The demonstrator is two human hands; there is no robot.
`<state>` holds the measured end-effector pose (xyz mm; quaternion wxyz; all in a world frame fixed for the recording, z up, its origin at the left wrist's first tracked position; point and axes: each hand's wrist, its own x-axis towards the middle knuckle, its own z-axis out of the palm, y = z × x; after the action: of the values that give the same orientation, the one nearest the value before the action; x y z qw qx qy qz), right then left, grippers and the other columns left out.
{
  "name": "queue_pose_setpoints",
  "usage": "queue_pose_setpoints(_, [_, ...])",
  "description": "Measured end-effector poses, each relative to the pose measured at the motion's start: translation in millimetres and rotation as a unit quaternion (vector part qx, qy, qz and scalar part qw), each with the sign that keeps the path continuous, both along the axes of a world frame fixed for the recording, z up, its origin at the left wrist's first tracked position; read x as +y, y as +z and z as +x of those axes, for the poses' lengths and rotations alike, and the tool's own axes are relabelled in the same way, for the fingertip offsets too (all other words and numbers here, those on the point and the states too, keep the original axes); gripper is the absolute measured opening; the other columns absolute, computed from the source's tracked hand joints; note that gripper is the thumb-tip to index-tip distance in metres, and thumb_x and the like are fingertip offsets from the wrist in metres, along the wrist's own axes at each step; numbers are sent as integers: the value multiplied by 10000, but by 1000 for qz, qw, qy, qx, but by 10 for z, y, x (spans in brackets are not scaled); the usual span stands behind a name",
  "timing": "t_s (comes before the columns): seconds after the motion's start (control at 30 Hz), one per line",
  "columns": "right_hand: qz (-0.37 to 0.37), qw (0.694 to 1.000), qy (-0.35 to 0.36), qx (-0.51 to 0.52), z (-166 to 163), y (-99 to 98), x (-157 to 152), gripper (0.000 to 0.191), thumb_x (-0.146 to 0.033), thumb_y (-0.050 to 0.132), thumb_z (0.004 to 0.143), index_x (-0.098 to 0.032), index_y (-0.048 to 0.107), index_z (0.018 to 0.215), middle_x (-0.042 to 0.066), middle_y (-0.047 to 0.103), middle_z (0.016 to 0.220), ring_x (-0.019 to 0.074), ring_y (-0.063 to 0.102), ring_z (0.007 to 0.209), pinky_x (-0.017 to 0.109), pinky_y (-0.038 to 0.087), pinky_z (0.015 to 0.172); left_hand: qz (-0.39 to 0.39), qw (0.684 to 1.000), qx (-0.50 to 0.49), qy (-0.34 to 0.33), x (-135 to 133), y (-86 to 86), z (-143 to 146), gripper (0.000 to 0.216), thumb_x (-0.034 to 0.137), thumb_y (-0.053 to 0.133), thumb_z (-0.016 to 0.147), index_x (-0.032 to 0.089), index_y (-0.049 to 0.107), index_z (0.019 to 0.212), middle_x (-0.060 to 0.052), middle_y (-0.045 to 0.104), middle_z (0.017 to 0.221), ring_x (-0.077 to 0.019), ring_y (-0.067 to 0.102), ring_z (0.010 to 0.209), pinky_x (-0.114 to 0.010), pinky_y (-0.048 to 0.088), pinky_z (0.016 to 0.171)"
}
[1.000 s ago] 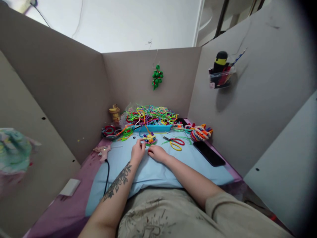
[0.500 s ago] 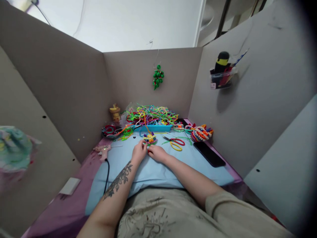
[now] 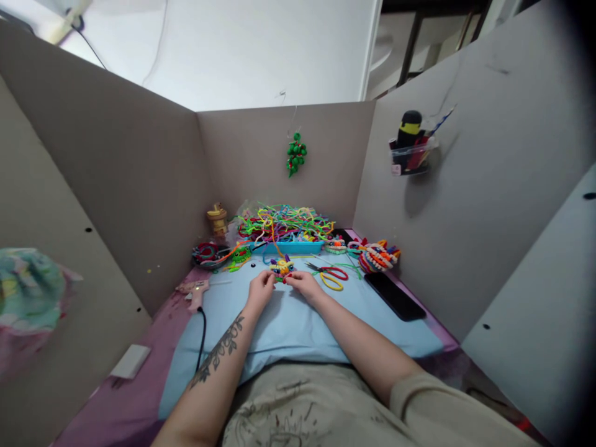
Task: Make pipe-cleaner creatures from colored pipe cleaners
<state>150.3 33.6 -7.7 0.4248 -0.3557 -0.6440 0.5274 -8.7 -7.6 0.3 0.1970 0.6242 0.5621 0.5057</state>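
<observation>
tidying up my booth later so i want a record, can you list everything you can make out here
small knotted figure: one, yellow and purple, just beyond the hands
scissors: one, red and yellow handles, right of it
tray: one, blue, at the back
cords: many, mixed colours, heaped over the tray
green figure: one, green, left of the tray
glue gun: one, pink, left
phone: one, black, right
bundle: one, orange and white mostly, back right
hanging ornament: one, green and red, back panel
wall holder: one, clear, right panel
block: one, white, far left
cover: one, light blue, under the work
left hand: one, bare, centre
right hand: one, bare, centre
</observation>
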Motion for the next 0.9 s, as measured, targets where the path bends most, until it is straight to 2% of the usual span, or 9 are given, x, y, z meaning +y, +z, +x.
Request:
queue_pose_setpoints(0.1, [-26,998,-4,56,6,16,-3,321,-459,630,658,-139,623,679,-77,367,421,55,268,399,201,180,408,67,997,35,-24,-51,39,41,205,320,507,792,178,624,882,-44,657,846,-130,594,681,-222,464,575])
queue_pose_setpoints(0.2, [-26,997,-5,77,-11,13,-15,336,-476,638,649,-142,611,661,-70,390,439,57,287,411,200,195,413,116,987,99,-49,-102,66,71,211,307,577,762,186,622,928,-55,639,909,-130,581,717,-230,469,603])
queue_pose_setpoints(0.3, [-35,996,15,79,-25,0,-23,346,-482,647,645,-140,608,684,-67,406,454,57,299,414,199,203,412,134,980,136,-60,-118,72,72,184,296,576,776,191,622,920,-49,639,882,-137,579,744,-265,479,692])
queue_pose_setpoints(0.47, [-41,995,49,70,-25,-1,-34,326,-459,634,668,-138,604,717,-64,419,464,54,316,396,197,217,400,133,980,144,-30,-98,60,50,170,303,509,827,195,628,885,-55,648,873,-161,587,831,-292,469,762])
queue_pose_setpoints(0.57, [-8,995,27,96,-29,27,-44,302,-407,632,678,-151,614,838,-41,503,547,72,408,450,199,299,434,128,984,124,-5,-88,58,42,192,313,479,841,191,623,879,-56,639,865,-157,585,802,-275,472,723])
queue_pose_setpoints(0.67, [66,991,-30,116,-39,69,-64,285,-356,642,671,-171,605,885,16,610,737,123,542,637,246,424,585,132,985,108,6,-88,61,35,204,316,466,846,191,623,883,-53,639,857,-155,585,794,-271,470,720])
queue_pose_setpoints(0.77, [118,987,-59,93,-41,101,-94,245,-331,629,693,-169,609,876,47,633,832,155,575,754,290,453,697,136,985,105,4,-94,68,33,198,317,471,843,198,626,874,-49,645,857,-155,589,800,-274,470,731])
queue_pose_setpoints(0.9, [147,985,-68,54,-33,116,-127,182,-310,599,729,-167,626,837,42,624,808,150,571,738,283,457,686,147,983,108,-8,-106,75,41,186,315,483,838,199,626,861,-47,646,853,-152,591,798,-269,471,725])
